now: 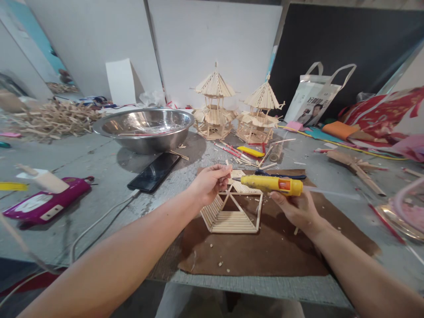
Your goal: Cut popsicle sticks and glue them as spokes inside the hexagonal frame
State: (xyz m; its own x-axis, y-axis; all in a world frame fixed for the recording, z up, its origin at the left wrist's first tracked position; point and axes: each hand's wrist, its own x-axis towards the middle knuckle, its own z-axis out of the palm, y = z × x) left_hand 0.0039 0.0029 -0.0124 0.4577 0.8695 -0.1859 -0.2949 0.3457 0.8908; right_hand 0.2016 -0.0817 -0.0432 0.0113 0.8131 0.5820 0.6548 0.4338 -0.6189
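My right hand grips a yellow hot glue gun lying sideways, its nozzle pointing left, a clear glue stick trailing from its back. Close to that nozzle my left hand is closed in a pinch, and the pale tip of a small wooden stick shows at its fingertips; the rest is hidden. Below both hands, a six-sided frame of wooden sticks lies on a brown mat. Some of its triangular sections are filled with rows of sticks, others are open. My left hand partly covers its far side.
Two stick-built pavilions stand behind, near a yellow utility knife and loose sticks. A steel basin, a phone on a cable and a purple power strip are left. A white bag stands back right.
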